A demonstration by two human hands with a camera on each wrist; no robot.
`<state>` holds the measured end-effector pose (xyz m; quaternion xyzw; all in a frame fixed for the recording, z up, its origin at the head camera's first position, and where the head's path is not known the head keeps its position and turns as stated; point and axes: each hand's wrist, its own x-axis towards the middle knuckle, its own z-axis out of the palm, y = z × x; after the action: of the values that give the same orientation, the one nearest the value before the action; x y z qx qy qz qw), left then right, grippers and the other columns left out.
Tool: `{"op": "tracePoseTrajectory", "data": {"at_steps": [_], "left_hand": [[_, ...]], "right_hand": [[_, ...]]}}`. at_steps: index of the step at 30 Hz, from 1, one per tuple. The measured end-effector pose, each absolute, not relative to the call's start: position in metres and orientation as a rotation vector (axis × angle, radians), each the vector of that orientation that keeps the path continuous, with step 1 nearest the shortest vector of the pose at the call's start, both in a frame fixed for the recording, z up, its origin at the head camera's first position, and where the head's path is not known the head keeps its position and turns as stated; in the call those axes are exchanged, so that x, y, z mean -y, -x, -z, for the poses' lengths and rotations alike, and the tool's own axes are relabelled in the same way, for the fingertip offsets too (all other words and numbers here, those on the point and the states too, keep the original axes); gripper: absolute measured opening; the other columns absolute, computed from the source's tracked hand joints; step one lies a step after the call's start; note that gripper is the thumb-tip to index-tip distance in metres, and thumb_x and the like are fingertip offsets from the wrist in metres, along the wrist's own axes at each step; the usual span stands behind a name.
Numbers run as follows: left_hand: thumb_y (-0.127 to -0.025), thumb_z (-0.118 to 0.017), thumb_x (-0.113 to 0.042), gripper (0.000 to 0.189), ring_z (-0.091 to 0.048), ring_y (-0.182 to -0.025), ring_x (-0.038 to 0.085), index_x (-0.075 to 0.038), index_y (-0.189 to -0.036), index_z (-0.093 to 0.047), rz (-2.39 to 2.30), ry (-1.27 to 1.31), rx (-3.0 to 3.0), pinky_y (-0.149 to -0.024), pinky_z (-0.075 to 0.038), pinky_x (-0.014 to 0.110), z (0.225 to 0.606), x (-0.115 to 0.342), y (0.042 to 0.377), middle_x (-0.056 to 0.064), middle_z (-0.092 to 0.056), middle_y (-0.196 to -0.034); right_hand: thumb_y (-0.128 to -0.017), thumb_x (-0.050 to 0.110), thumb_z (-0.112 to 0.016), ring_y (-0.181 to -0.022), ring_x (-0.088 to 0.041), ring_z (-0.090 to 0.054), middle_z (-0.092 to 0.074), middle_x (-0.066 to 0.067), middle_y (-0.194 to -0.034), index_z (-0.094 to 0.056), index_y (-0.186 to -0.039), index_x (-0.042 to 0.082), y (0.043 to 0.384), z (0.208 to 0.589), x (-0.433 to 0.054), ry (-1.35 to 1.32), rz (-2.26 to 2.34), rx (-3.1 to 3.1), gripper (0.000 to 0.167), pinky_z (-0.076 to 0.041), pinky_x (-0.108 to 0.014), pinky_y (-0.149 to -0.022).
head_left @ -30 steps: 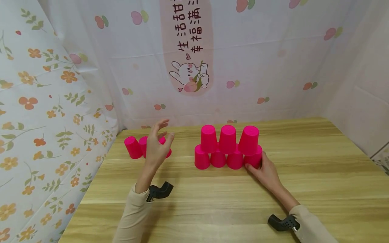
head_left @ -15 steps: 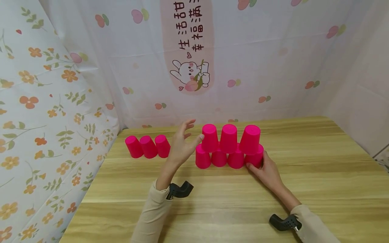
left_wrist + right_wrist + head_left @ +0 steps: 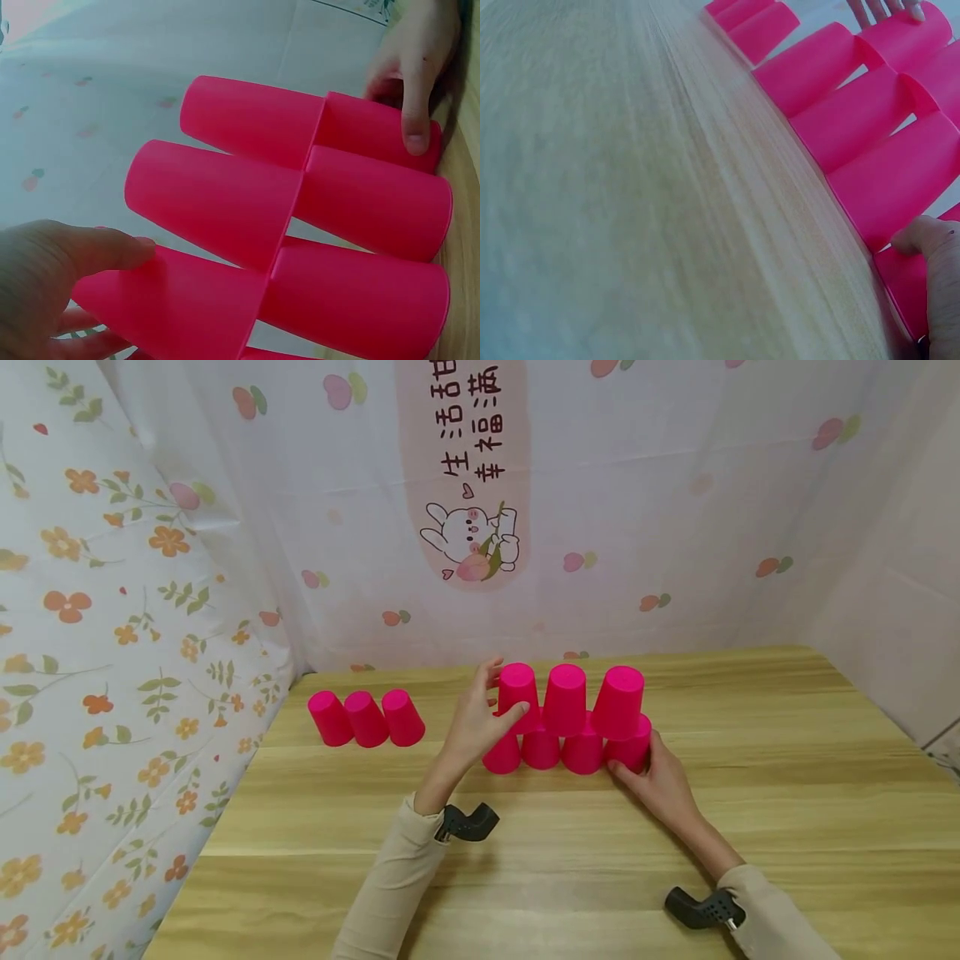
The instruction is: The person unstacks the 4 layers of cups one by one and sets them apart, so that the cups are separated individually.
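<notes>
On the wood-grain tabletop (image 3: pixel 585 868), the right hand (image 3: pixel 662 787) has its fingers around the lower-right cup (image 3: pixel 630 752) of a seven-cup pink plastic stack (image 3: pixel 565 703). The left hand (image 3: pixel 474 723) has moved from near three pink tapered cups (image 3: pixel 367 722) to pinch the stack's upper-left cup (image 3: pixel 516 687); both ends seem steadied. Beyond, white printed cloth (image 3: pixel 660 518) reads “生活甜” and “幸福满”, cut off above.

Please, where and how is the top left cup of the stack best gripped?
Probably around the upper sidewall of the top left cup, from the person's left, as the left hand does: it stands upside down, narrowing upward, with the top middle cup close on its right.
</notes>
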<state>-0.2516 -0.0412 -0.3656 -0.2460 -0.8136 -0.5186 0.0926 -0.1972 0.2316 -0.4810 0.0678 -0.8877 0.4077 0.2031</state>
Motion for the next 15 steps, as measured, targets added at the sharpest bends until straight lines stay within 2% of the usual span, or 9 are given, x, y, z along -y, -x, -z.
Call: {"op": "tracePoseTrajectory", "data": {"at_steps": [4,10,15], "left_hand": [[-0.079,-0.071,-0.011,0.068,-0.051,-0.111,0.026,-0.002,-0.136,-0.034,1.569,0.729,2.444,-0.086,-0.049,0.036,0.3676,0.0391,0.2534,0.013,-0.052,-0.124],[-0.079,-0.071,-0.008,0.073,-0.049,-0.115,0.029,-0.004,-0.136,-0.026,1.66,0.653,2.41,-0.089,-0.047,0.041,0.3671,0.0394,0.2542,0.018,-0.05,-0.127],[-0.079,-0.071,-0.008,0.063,-0.051,-0.112,0.028,-0.002,-0.13,-0.033,1.632,0.659,2.427,-0.087,-0.049,0.039,0.3675,0.0399,0.2529,0.015,-0.051,-0.124]], "right_hand": [[-0.077,0.012,-0.073,-0.089,-0.033,-0.057,-0.059,-0.021,-0.105,-0.041,-0.125,-0.005,0.1978,0.4798,-0.2319,-0.182,-1.132,2.48,0.06,-0.045,-0.044,-0.073],[-0.078,0.014,-0.073,-0.087,-0.032,-0.057,-0.059,-0.021,-0.103,-0.042,-0.125,-0.006,0.1996,0.4797,-0.2317,-0.186,-1.127,2.471,0.059,-0.045,-0.043,-0.071],[-0.077,0.014,-0.074,-0.087,-0.03,-0.058,-0.06,-0.02,-0.102,-0.043,-0.124,-0.004,0.1974,0.4801,-0.2323,-0.18,-1.132,2.476,0.059,-0.046,-0.041,-0.071]]}}
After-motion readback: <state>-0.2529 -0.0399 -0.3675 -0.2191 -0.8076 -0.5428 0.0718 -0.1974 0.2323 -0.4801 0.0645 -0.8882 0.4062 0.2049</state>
